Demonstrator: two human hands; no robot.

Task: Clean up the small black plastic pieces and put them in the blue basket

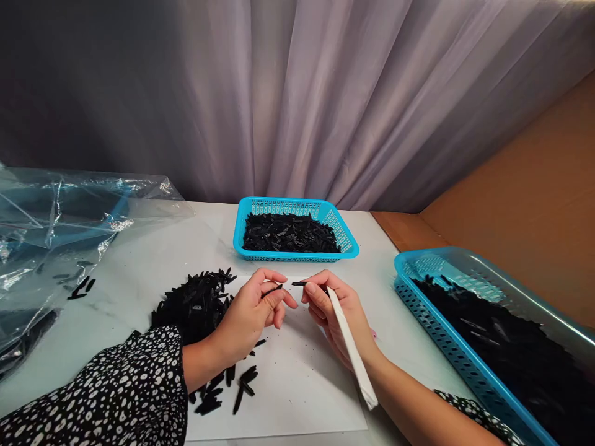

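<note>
My left hand (260, 300) pinches a small, narrow black piece (273, 291) between thumb and fingers. Facing it, my right hand (335, 303) grips a slim tool with a white-wrapped handle (352, 347), which slants down across the wrist. A short black tip (298, 284) juts from my right fingertips toward the left hand; whether it belongs to the tool or is a separate piece, I cannot tell. The two hands are a small gap apart. Beside my left wrist lies a heap of similar black pieces (193, 306), partly hidden by the sleeve and hand.
A blue basket (297, 256) of black pieces stands at the back. Another blue basket (446, 328), with a clear cover or rim and more pieces, is on the right. Clear plastic bag (51, 229) lies left. A white sheet (297, 402) lies under my hands; cardboard (525, 186) stands right.
</note>
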